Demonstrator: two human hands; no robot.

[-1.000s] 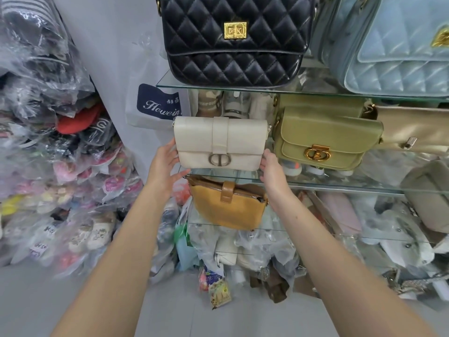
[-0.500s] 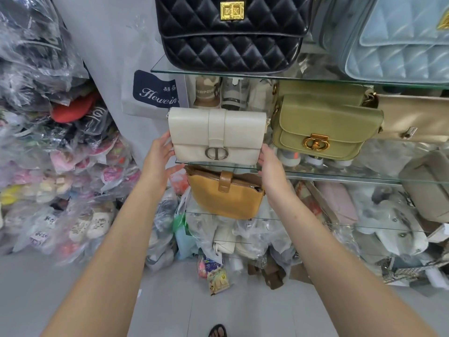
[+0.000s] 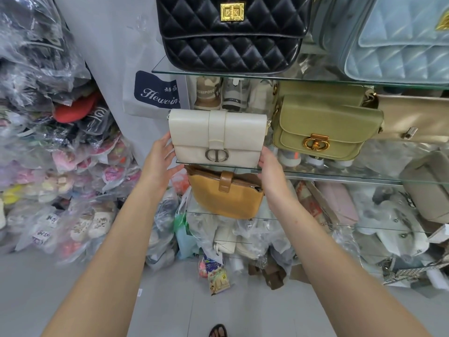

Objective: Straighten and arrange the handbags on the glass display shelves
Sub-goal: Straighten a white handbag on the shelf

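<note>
Glass shelf (image 3: 340, 172) carries the cream bag (image 3: 218, 138) upright, long axis level, bracketed at its 2 ends by open left hand (image 3: 161, 158) and right hand (image 3: 269, 166), equally near.

Bright, even light; wide-angle bending at edges, plastic-wrapped goods (image 3: 60, 166) slightly blurred

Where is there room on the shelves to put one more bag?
Not much. The middle glass shelf is packed: cream bag, green bag and gold bag sit side by side, with both hands flanking the cream one. The best gap is on the lower shelf, between the tan bag and the grey bag.
</note>
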